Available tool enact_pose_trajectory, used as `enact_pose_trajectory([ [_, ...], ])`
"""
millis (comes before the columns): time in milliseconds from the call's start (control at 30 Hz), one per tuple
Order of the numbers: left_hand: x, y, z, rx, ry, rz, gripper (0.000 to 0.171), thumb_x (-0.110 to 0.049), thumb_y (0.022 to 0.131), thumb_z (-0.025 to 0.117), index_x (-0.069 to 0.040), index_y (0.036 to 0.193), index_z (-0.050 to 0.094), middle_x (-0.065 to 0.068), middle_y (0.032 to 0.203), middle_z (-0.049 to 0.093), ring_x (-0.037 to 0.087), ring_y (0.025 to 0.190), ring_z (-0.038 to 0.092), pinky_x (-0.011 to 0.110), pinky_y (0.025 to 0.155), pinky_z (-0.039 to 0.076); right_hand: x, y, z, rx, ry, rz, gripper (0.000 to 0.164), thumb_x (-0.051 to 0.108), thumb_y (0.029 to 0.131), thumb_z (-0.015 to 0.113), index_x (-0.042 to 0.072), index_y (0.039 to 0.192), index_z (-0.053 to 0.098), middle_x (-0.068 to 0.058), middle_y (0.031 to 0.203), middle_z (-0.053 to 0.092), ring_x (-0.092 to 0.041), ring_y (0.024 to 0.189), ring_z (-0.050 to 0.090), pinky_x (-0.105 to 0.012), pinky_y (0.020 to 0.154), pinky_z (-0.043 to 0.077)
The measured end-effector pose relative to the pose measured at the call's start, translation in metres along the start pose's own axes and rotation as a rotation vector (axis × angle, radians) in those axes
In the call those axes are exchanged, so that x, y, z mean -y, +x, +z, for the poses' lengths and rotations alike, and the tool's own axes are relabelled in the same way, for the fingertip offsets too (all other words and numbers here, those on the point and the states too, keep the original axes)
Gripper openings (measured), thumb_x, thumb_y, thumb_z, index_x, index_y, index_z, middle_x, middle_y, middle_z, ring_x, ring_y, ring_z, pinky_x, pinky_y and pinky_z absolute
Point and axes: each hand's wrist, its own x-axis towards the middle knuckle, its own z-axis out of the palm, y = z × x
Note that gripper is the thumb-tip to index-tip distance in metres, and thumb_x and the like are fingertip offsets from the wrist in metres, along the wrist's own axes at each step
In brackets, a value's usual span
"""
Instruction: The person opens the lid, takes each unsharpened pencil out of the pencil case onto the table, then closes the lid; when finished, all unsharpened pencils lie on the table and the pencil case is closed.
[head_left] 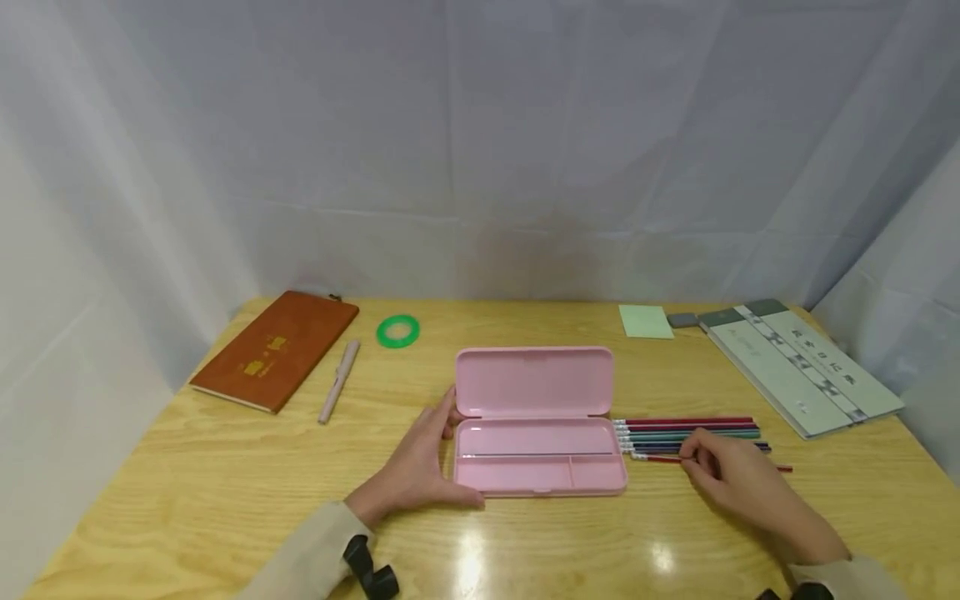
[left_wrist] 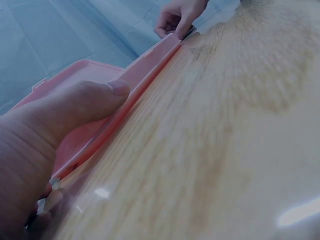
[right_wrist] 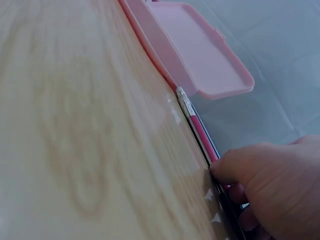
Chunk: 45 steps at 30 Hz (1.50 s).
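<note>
A pink pencil case (head_left: 535, 383) lies unfolded on the table, its lid tipped back and its compartments showing. My left hand (head_left: 412, 467) grips the case's left end, thumb along the front edge and fingers at the back corner. In the left wrist view that thumb presses on the pink rim (left_wrist: 142, 82). To the right of the case, my right hand (head_left: 738, 483) pinches a red pencil (head_left: 660, 458) between thumb and fingers; its white eraser end points at the case. Several pencils (head_left: 690, 428), red, green and dark blue, lie side by side just behind it.
On the left are a brown notebook (head_left: 277, 350), a pale pen (head_left: 340, 381) and a green tape ring (head_left: 397, 331). Light green sticky notes (head_left: 646, 322), a grey eraser (head_left: 682, 320) and a pale green book (head_left: 802, 367) lie back right. A curtain (head_left: 525, 167) hangs behind the table.
</note>
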Motion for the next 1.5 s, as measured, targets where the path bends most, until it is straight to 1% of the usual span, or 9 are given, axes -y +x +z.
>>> enact_pose_trajectory([
  [100,0.000,0.000,0.001,-0.003,-0.004,-0.002,0.145,-0.051,0.044,0.093,-0.022,0.156,0.006,-0.009,0.122,0.051,0.011,0.100,0.042,0.030,0.088,0.041,0.004,0.001,0.001,-0.001,0.004,0.001,0.019,0.007,0.081,0.072,0.022,0.083,0.059,0.018,0.058,0.039,0.005,0.051,0.032,-0.019,0.048,0.031],
  [333,-0.001,-0.003,0.001,0.003,-0.003,-0.006,0.145,-0.053,0.045,0.092,-0.019,0.156,0.006,-0.008,0.122,0.051,0.011,0.101,0.043,0.031,0.089,0.041,0.009,0.001,0.015,-0.101,0.001,-0.070,0.024,0.005,0.079,0.074,0.023,0.082,0.059,0.021,0.057,0.036,0.007,0.049,0.030,-0.017,0.047,0.030],
  [500,-0.001,-0.004,0.002,-0.001,-0.012,-0.008,0.144,-0.052,0.045,0.092,-0.020,0.156,0.006,-0.010,0.121,0.051,0.011,0.101,0.042,0.031,0.089,0.040,0.019,0.012,0.023,-0.114,0.047,-0.114,0.018,0.006,0.080,0.072,0.020,0.083,0.061,0.021,0.059,0.037,0.007,0.051,0.031,-0.017,0.048,0.030],
  [733,-0.001,-0.004,0.002,0.006,-0.017,-0.016,0.144,-0.053,0.045,0.092,-0.021,0.156,0.006,-0.010,0.121,0.051,0.011,0.101,0.042,0.031,0.089,0.040,0.043,0.038,0.034,-0.143,0.150,-0.259,0.022,-0.001,0.078,0.071,0.019,0.084,0.062,0.020,0.060,0.038,0.009,0.052,0.031,-0.014,0.048,0.030],
  [800,-0.001,-0.003,0.002,0.006,-0.017,-0.017,0.144,-0.053,0.045,0.092,-0.021,0.156,0.006,-0.011,0.121,0.051,0.011,0.101,0.042,0.031,0.089,0.040,0.050,0.046,0.035,-0.132,0.162,-0.272,0.020,-0.001,0.078,0.070,0.016,0.084,0.064,0.019,0.060,0.039,0.008,0.053,0.032,-0.015,0.047,0.032],
  [900,-0.002,-0.002,0.002,0.004,-0.016,-0.014,0.145,-0.052,0.044,0.092,-0.020,0.156,0.006,-0.010,0.122,0.051,0.011,0.101,0.042,0.030,0.089,0.041,0.060,0.055,0.035,-0.068,0.166,-0.273,0.014,0.002,0.080,0.071,0.014,0.086,0.067,0.017,0.061,0.043,0.007,0.055,0.035,-0.016,0.048,0.034],
  [1100,-0.003,-0.001,0.001,0.010,-0.006,-0.017,0.146,-0.052,0.044,0.092,-0.017,0.156,0.006,-0.009,0.122,0.050,0.011,0.101,0.042,0.030,0.089,0.041,0.078,0.064,0.039,0.047,0.094,-0.284,0.005,0.020,0.084,0.073,0.019,0.083,0.068,0.014,0.071,0.051,0.001,0.063,0.042,-0.019,0.057,0.039],
  [1300,-0.003,-0.001,-0.001,0.014,0.003,-0.024,0.145,-0.055,0.045,0.091,-0.016,0.156,0.006,-0.009,0.123,0.049,0.010,0.101,0.042,0.030,0.089,0.041,0.089,0.066,0.043,0.144,0.028,-0.190,0.017,0.036,0.085,0.071,0.023,0.081,0.062,0.013,0.073,0.046,0.000,0.064,0.039,-0.018,0.058,0.036],
  [1500,-0.001,0.000,0.000,0.008,0.005,-0.003,0.145,-0.053,0.045,0.092,-0.017,0.156,0.006,-0.008,0.121,0.050,0.011,0.099,0.042,0.028,0.086,0.041,0.088,0.065,0.043,0.158,0.040,-0.145,0.021,0.041,0.086,0.070,0.023,0.083,0.059,0.014,0.074,0.049,-0.001,0.067,0.042,-0.019,0.060,0.037],
])
